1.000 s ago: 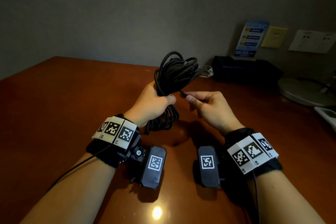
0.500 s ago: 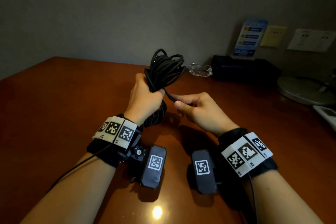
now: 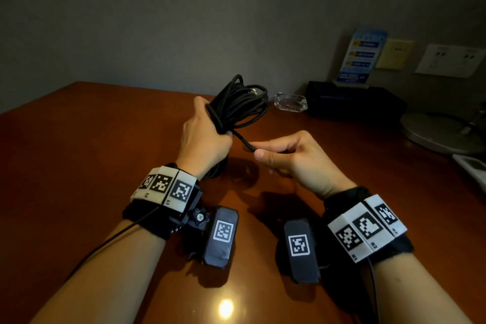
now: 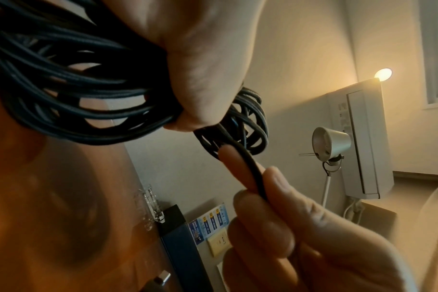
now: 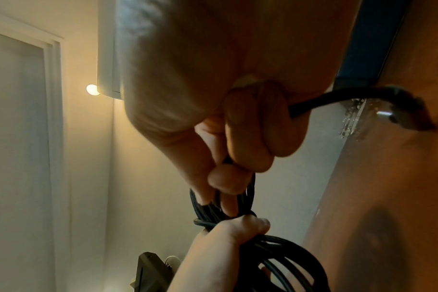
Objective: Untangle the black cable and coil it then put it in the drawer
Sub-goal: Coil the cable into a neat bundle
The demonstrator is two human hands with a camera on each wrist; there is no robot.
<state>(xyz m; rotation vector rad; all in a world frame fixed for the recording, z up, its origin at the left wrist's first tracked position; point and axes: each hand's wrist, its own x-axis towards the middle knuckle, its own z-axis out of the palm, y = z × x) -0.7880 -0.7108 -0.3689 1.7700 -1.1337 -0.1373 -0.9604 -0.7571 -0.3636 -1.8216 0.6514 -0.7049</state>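
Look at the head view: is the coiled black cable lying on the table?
No, the left hand grips the black cable above the table.

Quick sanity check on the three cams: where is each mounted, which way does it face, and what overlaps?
Head: worn on the head, faces forward and down at the wooden desk; shows both forearms, left hand gripping the black cable coil, right hand pinching its loose end.
Left wrist: looks along the left hand at the coil; right hand opposite.
Right wrist: looks along the right hand toward the left hand; cable plug visible.
Shared: both wrist views show the black cable and both hands.
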